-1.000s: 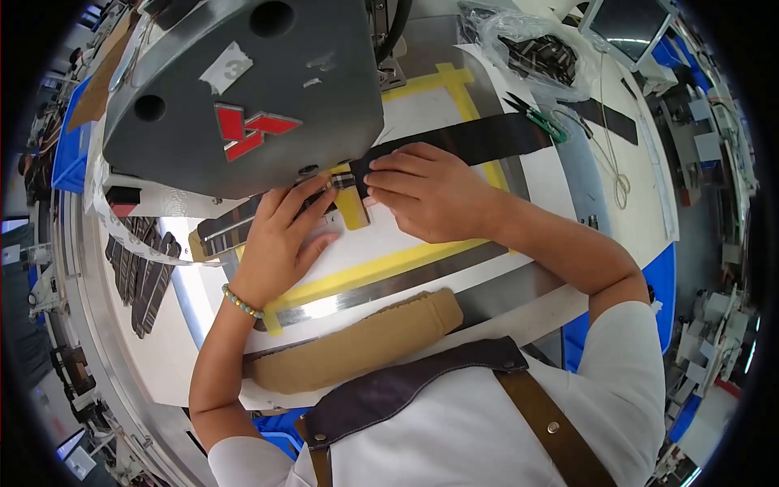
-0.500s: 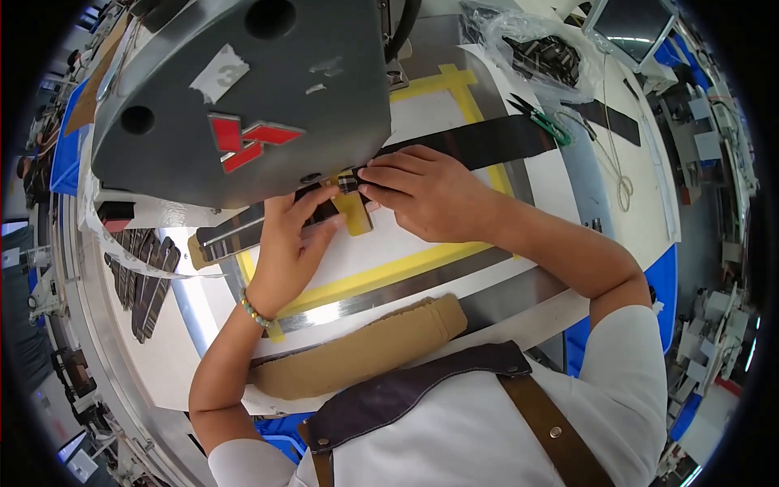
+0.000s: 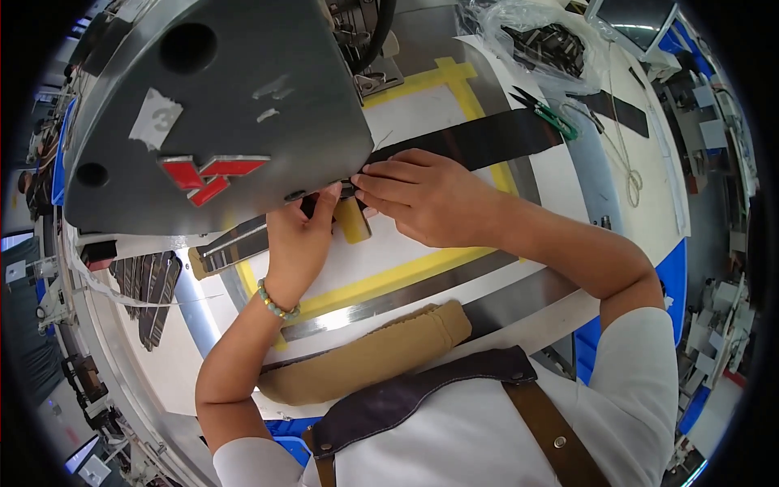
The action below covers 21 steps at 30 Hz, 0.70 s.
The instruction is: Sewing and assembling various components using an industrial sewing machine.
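Your left hand (image 3: 300,243) reaches in at the lower edge of the grey machine head (image 3: 235,105); its grip is narrow, though you cannot tell from here whether it pinches anything. Your right hand (image 3: 430,199) rests its bunched fingertips at the near end of the black fabric strip (image 3: 491,142); pinch or press, you cannot tell. That strip slants up to your right, reaching the green-handled snips (image 3: 560,124). A yellow piece (image 3: 352,221) lies between your hands.

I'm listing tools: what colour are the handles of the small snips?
Handles: green, best seen in the head view.
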{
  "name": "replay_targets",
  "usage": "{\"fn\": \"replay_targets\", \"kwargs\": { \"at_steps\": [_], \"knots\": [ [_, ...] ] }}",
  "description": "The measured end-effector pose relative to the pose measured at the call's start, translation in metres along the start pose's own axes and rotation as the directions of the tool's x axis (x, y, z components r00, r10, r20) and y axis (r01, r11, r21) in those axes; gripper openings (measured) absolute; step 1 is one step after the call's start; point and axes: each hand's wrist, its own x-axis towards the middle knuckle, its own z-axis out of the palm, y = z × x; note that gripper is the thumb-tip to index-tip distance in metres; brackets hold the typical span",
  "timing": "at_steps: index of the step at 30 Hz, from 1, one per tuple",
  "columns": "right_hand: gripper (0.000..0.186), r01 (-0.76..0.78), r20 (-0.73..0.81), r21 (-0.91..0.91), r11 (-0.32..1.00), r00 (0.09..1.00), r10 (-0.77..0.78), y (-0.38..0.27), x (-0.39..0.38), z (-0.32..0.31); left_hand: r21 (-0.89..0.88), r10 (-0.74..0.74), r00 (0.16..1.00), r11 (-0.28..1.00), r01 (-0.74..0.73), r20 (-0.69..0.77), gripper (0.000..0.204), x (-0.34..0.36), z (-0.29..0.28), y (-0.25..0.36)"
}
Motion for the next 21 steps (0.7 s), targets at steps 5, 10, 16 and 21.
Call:
{"fn": "replay_targets", "kwargs": {
  "at_steps": [5,10,16,21],
  "knots": [
    [0.034,0.033,0.019,-0.039,0.999,0.999,-0.032,-0.001,0.0,-0.003,-0.004,-0.211,0.975,0.977,0.212,0.074,0.021,-0.01,-0.014,0.003],
    [0.037,0.017,0.002,-0.024,1.0,1.0,-0.017,-0.002,-0.001,0.0,0.455,0.306,0.924,0.806,-0.379,0.229,0.035,-0.032,-0.026,0.009],
    [0.039,0.037,0.016,-0.036,0.999,0.999,-0.037,-0.003,-0.002,-0.001,0.559,0.227,0.891,0.71,-0.428,0.392,0.068,-0.039,-0.023,0.015],
    [0.039,0.016,0.039,-0.007,1.0,0.999,-0.016,-0.003,-0.002,-0.002,0.572,0.239,0.872,0.675,-0.466,0.427,0.077,-0.037,-0.018,0.017]
  ]
}}
